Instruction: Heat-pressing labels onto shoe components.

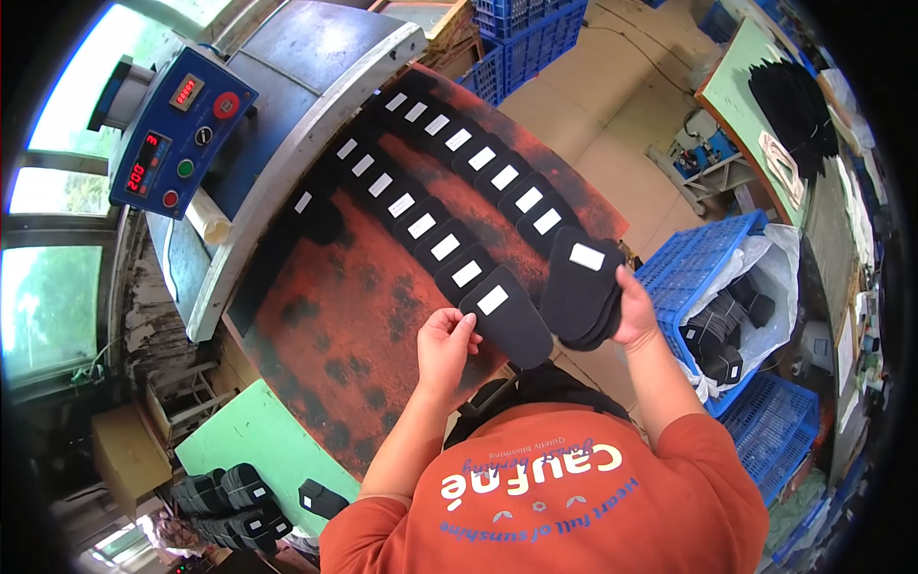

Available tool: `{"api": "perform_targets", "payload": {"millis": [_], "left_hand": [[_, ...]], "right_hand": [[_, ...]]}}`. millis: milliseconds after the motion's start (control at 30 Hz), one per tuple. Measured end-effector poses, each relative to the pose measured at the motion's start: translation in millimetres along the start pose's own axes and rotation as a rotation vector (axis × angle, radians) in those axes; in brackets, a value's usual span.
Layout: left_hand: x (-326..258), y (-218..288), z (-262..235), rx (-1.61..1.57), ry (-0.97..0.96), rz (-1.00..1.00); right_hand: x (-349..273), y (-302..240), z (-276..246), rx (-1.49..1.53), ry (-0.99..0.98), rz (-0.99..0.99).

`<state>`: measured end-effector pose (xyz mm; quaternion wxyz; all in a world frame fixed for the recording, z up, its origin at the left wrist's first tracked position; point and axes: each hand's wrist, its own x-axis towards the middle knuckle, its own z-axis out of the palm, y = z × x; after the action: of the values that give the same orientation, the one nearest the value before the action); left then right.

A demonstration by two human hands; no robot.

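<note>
Resting on the rust-red surface (335,316) near its six o'clock edge, a black insole (507,318) with a white label lies under the left hand (446,346), whose fingertips press its near side. At three o'clock from it, the right hand (638,308) grips a stack of insoles (581,287). Rows of labelled insoles (449,196) run toward twelve o'clock. A blue crate (693,258) of bagged insoles sits at three o'clock, a blue control box (180,129) at ten.

Left hand (446,340) touches a black insole (507,316) on the red board (325,325); right hand (635,308) holds an insole stack (581,287).
</note>
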<state>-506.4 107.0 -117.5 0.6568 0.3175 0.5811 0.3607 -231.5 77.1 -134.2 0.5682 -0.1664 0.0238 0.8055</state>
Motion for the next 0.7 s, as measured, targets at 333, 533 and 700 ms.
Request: {"api": "perform_targets", "payload": {"millis": [333,533,700], "left_hand": [[-13.3,4.1,5.8,0.208,0.111,0.326],[15.4,35.4,-20.4,0.0,0.087,0.252],[101.1,72.5,-116.5,-0.239,0.454,0.282]], "right_hand": [[23.9,24.6,32.0,-0.302,0.058,0.025],[73.9,61.4,61.9,-0.299,0.002,0.063],[106.8,65.2,81.6,0.032,-0.103,0.217]]}}
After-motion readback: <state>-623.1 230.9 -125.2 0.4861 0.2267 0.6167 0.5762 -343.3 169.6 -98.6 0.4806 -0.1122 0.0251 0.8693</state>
